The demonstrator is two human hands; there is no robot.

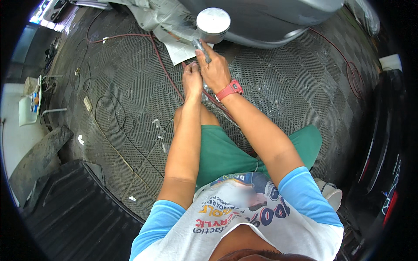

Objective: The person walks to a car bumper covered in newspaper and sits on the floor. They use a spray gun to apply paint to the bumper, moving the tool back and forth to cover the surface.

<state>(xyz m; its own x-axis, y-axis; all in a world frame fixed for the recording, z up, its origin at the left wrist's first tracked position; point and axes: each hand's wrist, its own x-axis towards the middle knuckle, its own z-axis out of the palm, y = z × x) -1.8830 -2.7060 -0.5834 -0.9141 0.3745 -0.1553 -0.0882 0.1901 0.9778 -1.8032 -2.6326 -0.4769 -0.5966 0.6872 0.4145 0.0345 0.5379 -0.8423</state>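
Note:
My right hand, with a red watch on the wrist, is wrapped round the grey metal body of a spray gun. Its round cup with a white lid stands just beyond my fingers, close to a silver-grey car body panel. Right beside it my left hand is closed, fingertips together just below the gun. What those fingers grip is hidden. A red hose shows at the left hand and comes out again under my right wrist.
Masking newspaper hangs from the car onto the dark ribbed mat floor. More red hose lies coiled at the right. A cable with a socket block crosses the left floor. A dark car stands right; a black ribbed panel lies lower left.

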